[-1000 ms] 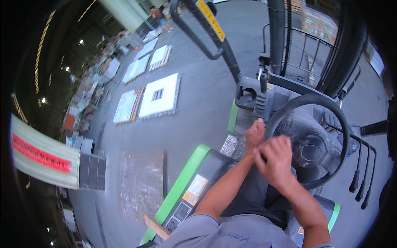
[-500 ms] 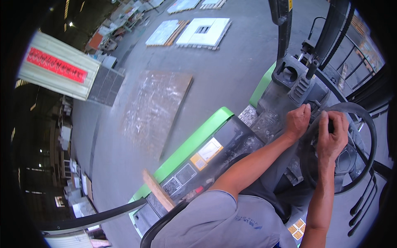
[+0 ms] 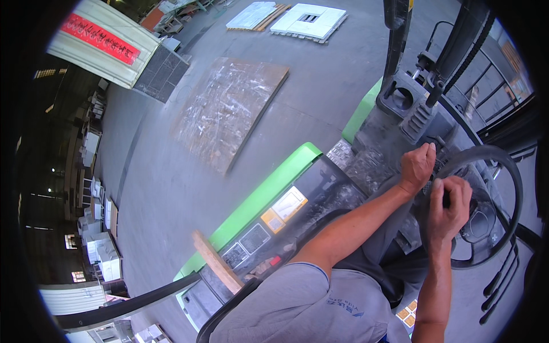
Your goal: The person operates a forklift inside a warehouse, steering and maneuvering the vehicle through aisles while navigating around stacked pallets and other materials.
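I sit in a green and black forklift with both arms stretched toward its black steering wheel [image 3: 517,188]. My right hand [image 3: 450,207] is curled round the left part of the wheel's rim. Just beyond it, my left hand [image 3: 418,166] is closed next to the wheel's upper left edge; whatever its fingers hold is hidden. A black lever with a ribbed boot [image 3: 418,121] rises from the dashboard ahead of the hands. Several thin black levers [image 3: 498,286] with knobs stand to the right of the wheel.
A large brown sheet [image 3: 234,108] lies on the grey floor to the left. Beyond it are white slabs on a pallet [image 3: 309,22]. A pillar with a red banner [image 3: 100,37] stands at far left. A wooden strip [image 3: 216,263] rests across the forklift's green side [image 3: 266,191].
My right hand has moved down and left along with the wheel rim. The left hand has shifted slightly. The floor sheet, slabs and pillar have slid up and right in view.
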{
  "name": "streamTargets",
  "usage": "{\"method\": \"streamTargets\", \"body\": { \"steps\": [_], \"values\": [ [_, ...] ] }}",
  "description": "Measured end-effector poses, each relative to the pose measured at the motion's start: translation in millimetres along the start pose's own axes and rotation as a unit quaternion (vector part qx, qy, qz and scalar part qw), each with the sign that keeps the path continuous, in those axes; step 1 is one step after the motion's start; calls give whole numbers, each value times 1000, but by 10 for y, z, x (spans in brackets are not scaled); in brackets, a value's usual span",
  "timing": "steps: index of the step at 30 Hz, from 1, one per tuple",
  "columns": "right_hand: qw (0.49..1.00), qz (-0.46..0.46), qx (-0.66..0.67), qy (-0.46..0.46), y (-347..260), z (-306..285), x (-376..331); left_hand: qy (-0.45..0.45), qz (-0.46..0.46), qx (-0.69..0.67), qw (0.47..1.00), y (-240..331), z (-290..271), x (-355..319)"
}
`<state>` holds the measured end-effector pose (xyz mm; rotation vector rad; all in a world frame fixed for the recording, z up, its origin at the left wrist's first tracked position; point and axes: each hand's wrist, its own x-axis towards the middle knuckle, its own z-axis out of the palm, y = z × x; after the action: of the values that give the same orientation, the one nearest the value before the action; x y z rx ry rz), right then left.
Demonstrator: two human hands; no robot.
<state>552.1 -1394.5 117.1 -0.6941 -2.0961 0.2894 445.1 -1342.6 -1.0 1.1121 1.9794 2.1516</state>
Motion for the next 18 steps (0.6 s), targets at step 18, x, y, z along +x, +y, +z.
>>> {"method": "streamTargets", "body": {
  "steps": [18],
  "values": [
    [999, -9, -30, -24, -4018, -2259, -5247, -28, 19, 19, 999, 1881, -4358, -3611]
  ]
}}
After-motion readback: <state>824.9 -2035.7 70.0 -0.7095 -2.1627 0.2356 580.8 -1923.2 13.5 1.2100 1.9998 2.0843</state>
